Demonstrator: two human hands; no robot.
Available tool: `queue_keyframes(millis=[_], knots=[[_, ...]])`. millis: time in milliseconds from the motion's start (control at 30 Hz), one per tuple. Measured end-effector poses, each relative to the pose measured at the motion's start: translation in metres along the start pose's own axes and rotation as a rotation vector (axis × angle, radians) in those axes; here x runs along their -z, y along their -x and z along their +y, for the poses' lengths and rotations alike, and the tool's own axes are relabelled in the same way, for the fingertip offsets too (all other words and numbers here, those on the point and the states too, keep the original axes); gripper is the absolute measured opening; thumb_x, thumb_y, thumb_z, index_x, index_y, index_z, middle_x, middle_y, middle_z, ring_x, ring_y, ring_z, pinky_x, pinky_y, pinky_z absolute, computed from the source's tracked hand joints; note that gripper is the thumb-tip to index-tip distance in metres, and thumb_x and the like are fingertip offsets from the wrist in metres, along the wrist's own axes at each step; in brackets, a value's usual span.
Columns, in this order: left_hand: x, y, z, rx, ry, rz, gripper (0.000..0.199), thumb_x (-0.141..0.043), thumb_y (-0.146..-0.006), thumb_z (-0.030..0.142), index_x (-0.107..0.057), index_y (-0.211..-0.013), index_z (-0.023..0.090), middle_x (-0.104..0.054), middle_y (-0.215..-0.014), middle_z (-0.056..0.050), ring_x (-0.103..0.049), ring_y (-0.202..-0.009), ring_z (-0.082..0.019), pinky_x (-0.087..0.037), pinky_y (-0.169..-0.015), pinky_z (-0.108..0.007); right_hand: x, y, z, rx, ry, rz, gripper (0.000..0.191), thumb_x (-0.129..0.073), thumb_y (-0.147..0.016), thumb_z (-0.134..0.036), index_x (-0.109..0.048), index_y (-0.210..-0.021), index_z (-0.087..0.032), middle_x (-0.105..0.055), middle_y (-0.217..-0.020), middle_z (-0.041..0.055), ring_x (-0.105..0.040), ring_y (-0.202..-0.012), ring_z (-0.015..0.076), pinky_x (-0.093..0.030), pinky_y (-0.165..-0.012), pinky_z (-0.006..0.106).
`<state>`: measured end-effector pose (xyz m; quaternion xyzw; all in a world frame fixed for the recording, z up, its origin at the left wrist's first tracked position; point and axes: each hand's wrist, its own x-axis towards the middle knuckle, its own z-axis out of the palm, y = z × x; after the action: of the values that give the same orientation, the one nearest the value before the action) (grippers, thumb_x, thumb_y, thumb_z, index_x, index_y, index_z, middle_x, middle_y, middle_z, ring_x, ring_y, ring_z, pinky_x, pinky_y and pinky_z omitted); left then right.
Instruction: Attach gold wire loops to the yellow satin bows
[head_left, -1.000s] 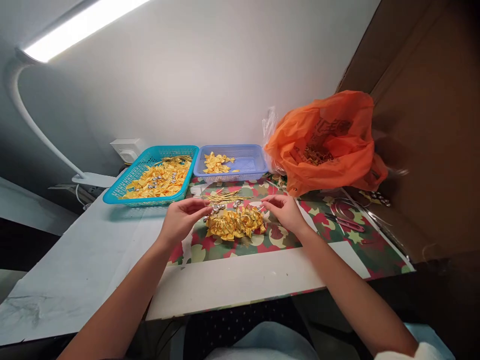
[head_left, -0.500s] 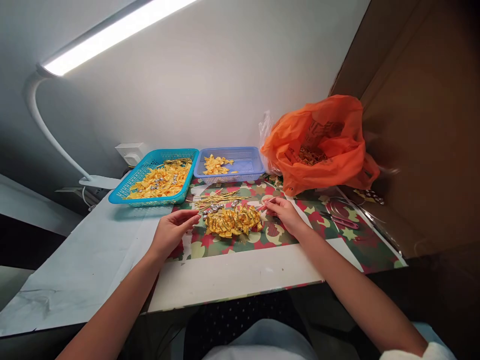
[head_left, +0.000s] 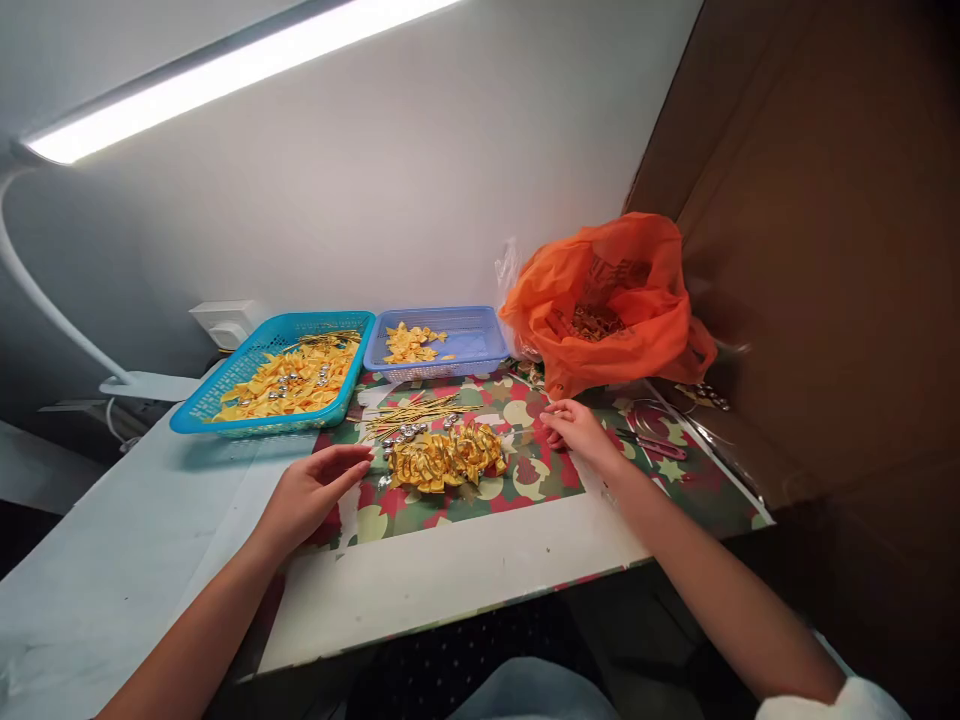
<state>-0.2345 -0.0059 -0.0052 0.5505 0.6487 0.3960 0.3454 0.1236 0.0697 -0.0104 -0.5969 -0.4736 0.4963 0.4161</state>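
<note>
gold-yellow, shiny, ruffled bundle of bow-like pieces (head_left: pixel 446 462) is lying on its long side between two bare hands. the left hand (head_left: pixel 304 492) is hovering just beside the bundle's left end, thumb and fingers loosely bent, tips close together; cannot tell whether they are pinching anything thin. the right hand (head_left: pixel 581 437) is hanging apart from the right end, fingers curling inward; cannot tell whether it is gripping anything.

just behind the bundle, small shiny silver rounded pieces (head_left: pixel 409 433) are sitting in a loose row, and thin straight gold strips (head_left: pixel 412 412) are lying in a crossed pile. a red, green and cream patterned sheet (head_left: pixel 529 490) is spreading beneath these. to the right of the right hand, a pink-handled cutting tool (head_left: pixel 660 447) is resting on the sheet.

farther back, a teal perforated plastic basket (head_left: pixel 225 380) is holding many yellow bows, silver pieces and gold strips. a lavender plastic basket (head_left: pixel 472 346) is standing beside it, yellow bows gathering at its left. an orange plastic bag (head_left: pixel 637 340) is gaping at right. a long white lamp (head_left: pixel 247 80) is glowing overhead.
</note>
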Motion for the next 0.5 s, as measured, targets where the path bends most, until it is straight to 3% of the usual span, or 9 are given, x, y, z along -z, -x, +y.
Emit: queue_keyframes(millis=[133, 200, 300, 367, 500], knots=[[0.008, 0.004, -0.004, -0.037, -0.127, -0.028, 0.053, -0.071, -0.066, 0.065, -0.074, -0.095, 0.022, -0.078, -0.100, -0.007, -0.072, -0.092, -0.030, -0.057, -0.082, -0.037, 0.033, 0.006, -0.012, 0.171, 0.133, 0.134, 0.017, -0.072, -0.069, -0.027, -0.061, -0.079, -0.018, -0.065, -0.072, -0.0012, -0.051, -0.048, 0.0090, -0.041, -0.047, 0.022], [0.013, 0.007, -0.002, -0.053, -0.197, -0.035, 0.043, -0.069, -0.072, 0.060, -0.073, -0.100, 0.026, -0.078, -0.101, -0.002, -0.072, -0.092, -0.027, -0.056, -0.082, -0.034, 0.057, 0.003, -0.030, 0.345, 0.266, 0.238, 0.015, -0.068, -0.073, -0.031, -0.064, -0.081, -0.018, -0.068, -0.075, 0.0014, -0.054, -0.053, 0.0111, -0.044, -0.053, 0.024], [0.020, 0.008, 0.006, -0.113, -0.339, 0.051, 0.033, -0.067, -0.075, 0.056, -0.073, -0.097, 0.033, -0.078, -0.097, 0.004, -0.072, -0.090, -0.025, -0.053, -0.079, -0.029, 0.090, -0.019, -0.067, 0.572, 0.535, 0.443, 0.019, -0.058, -0.083, -0.031, -0.067, -0.089, -0.015, -0.072, -0.086, 0.0076, -0.065, -0.073, 0.0172, -0.051, -0.069, 0.028], [0.022, 0.007, 0.012, -0.165, -0.385, 0.132, 0.031, -0.066, -0.074, 0.058, -0.074, -0.092, 0.034, -0.078, -0.096, 0.006, -0.071, -0.089, -0.025, -0.053, -0.075, -0.028, 0.102, -0.044, -0.094, 0.499, 0.844, 0.458, 0.025, -0.050, -0.090, -0.026, -0.066, -0.104, -0.013, -0.072, -0.103, 0.0107, -0.067, -0.088, 0.0175, -0.052, -0.080, 0.028], [0.020, 0.002, 0.019, -0.304, -0.395, 0.305, 0.031, -0.061, -0.073, 0.063, -0.075, -0.084, 0.037, -0.078, -0.093, 0.007, -0.073, -0.086, -0.023, -0.055, -0.070, -0.028, 0.102, -0.099, -0.125, 0.368, 1.042, 0.341, 0.024, -0.054, -0.089, -0.014, -0.067, -0.109, -0.010, -0.072, -0.109, 0.0124, -0.067, -0.100, 0.0190, -0.051, -0.091, 0.029]])
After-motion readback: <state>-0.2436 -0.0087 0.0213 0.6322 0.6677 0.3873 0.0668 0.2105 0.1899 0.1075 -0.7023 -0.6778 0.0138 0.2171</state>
